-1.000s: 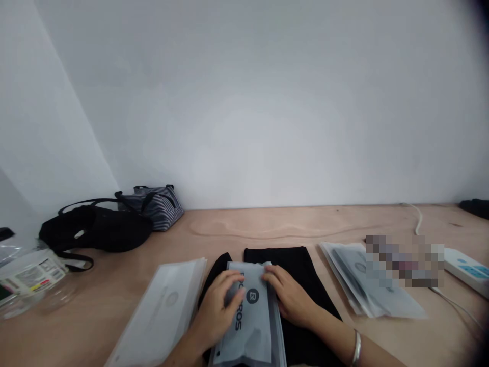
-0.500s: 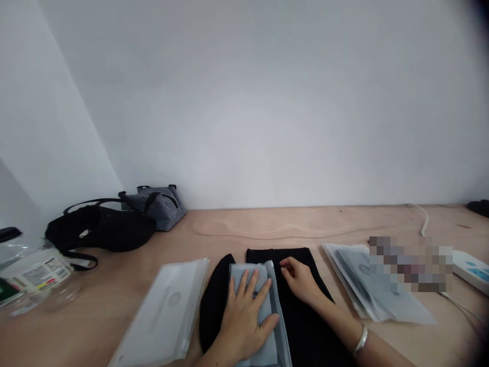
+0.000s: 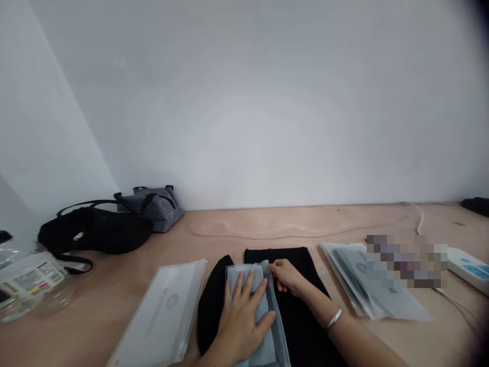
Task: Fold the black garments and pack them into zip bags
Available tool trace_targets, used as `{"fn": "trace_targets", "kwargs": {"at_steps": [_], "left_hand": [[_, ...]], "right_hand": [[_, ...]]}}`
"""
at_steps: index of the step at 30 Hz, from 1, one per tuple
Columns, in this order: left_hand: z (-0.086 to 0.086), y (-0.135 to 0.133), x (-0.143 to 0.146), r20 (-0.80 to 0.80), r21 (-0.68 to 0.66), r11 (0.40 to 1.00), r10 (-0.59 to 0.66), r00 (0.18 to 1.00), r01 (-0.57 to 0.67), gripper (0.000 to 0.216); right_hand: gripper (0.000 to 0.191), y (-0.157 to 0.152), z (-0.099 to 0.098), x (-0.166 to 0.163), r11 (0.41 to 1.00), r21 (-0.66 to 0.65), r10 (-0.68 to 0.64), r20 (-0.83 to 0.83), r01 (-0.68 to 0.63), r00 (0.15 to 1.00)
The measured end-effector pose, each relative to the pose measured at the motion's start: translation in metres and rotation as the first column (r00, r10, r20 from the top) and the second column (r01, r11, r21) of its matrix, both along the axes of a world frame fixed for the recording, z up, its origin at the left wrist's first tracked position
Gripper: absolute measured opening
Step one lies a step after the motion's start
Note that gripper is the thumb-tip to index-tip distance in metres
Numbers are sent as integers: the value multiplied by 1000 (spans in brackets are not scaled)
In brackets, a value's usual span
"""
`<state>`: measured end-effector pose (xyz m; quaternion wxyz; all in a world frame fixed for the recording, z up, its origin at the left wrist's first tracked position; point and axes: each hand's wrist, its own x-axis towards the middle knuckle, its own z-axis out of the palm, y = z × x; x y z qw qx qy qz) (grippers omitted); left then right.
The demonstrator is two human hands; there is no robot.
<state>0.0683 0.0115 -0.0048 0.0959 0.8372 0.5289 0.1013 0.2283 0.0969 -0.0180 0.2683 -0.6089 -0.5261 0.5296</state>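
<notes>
A frosted zip bag point(image 3: 280, 329) with a folded grey-blue item inside lies in front of me. My left hand point(image 3: 242, 321) rests flat on it with fingers spread. At the bag's upper right corner, my right hand point(image 3: 286, 277) has thumb and forefinger pinched together on the zip edge. Whether a slider sits in that pinch is too small to make out. Black folded cloth point(image 3: 305, 321) extends under the bag and right forearm, and a rounded black piece point(image 3: 209, 311) shows at the bag's left side.
White frosted zip bags point(image 3: 156, 311) lie to the left, with more zip bags point(image 3: 367, 280) to the right. A clear plastic container point(image 3: 38, 285), black bag point(image 3: 103, 229) and striped bag point(image 3: 164, 206) stand at left. A power strip point(image 3: 469, 267) and a pixelated patch are at right.
My right hand has moved left from over the black cloth to the zip bag's upper corner and pinches it. My left hand stays flat on the bag. The view has shifted slightly.
</notes>
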Motion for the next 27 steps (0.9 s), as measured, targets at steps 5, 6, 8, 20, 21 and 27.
{"fn": "trace_targets", "kwargs": {"at_steps": [5,6,8,20,21,27], "left_hand": [[-2,0,1,16,9,1000,6,1000,-6,56],[-2,0,1,20,12,1000,11,1000,-11,56],[-3,1,1,25,12,1000,17,1000,-17,54],[-2,1,0,31,21,1000,16,999,-16,56],[-3,1,-1,36,28,999,15,999,-16,55],[-11,3,-6,136,72,996,36,990,-46,48]], "right_hand": [[17,-22,5,5,994,-66,81,-17,-82,997],[16,-28,6,6,991,-86,102,-22,-104,995],[15,-43,7,8,979,-133,150,-35,-153,988],[16,-119,-2,35,977,29,208,49,-209,977],[17,-115,1,37,981,19,191,13,-191,982],[17,-70,10,22,967,-40,251,-36,-253,967]]}}
